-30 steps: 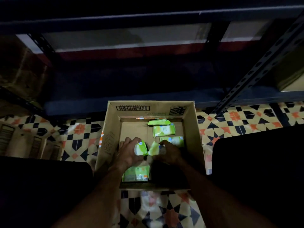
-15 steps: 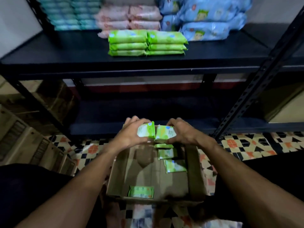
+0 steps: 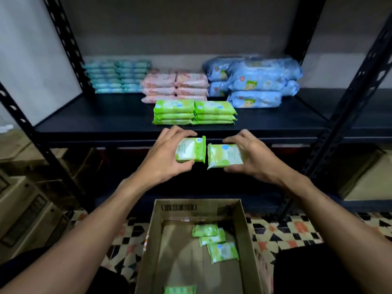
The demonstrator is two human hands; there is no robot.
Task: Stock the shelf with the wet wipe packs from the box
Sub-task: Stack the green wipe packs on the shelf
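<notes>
Fingers (image 3: 176, 132) of your left hand (image 3: 161, 160) curl over the top edge of a small bright-green plastic wet wipe pack (image 3: 188, 150) while the thumb presses up from below, so the pack is pinched between them. Your right hand (image 3: 256, 160) grips a second green pack (image 3: 226, 155) the same way, fingers on the upper edge and thumb under the lower one. You hold the two packs side by side in the air, their facing ends just beside each other, in front of the front lip of the black metal shelf (image 3: 106, 115) and above the open brown cardboard box (image 3: 244, 240) on the patterned tile floor (image 3: 286, 232). On the shelf, near its front edge, two stacks of matching green packs (image 3: 194, 112) sit touching each other, three high. Behind them lie pink packs (image 3: 176, 85), large blue packs (image 3: 254, 81) to the right and a block of teal packs (image 3: 116, 76) to the left. Inside the box, three loose green packs (image 3: 214, 240) overlap toward the far right side, and one more pack (image 3: 180, 290) lies at the near end, cut off by the frame. Closed cardboard cartons (image 3: 25, 213) stand on the floor to your left.
</notes>
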